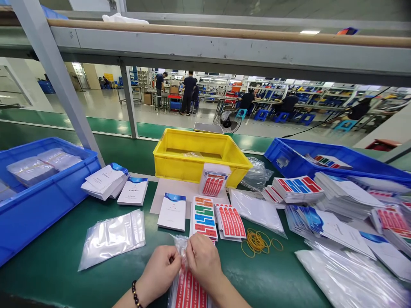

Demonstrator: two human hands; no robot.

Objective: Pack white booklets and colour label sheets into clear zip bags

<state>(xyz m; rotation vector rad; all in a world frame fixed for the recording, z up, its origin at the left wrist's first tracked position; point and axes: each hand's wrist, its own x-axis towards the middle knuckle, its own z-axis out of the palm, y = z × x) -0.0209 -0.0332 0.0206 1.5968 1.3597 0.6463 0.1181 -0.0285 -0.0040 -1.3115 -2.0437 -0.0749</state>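
Left hand (159, 270) and right hand (203, 261) pinch clear bag (179, 244) mouth — probably best: keep red labels (189, 291) flat, grip even.

Glossy clear plastic bag (180, 252), glossy paper stickers (189, 291), matt green bench mat (64, 273).

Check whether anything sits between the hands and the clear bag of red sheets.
Nothing visible does. The left hand and right hand both pinch the bag at its top edge, bare fingers on the plastic. The red sheets show through it.
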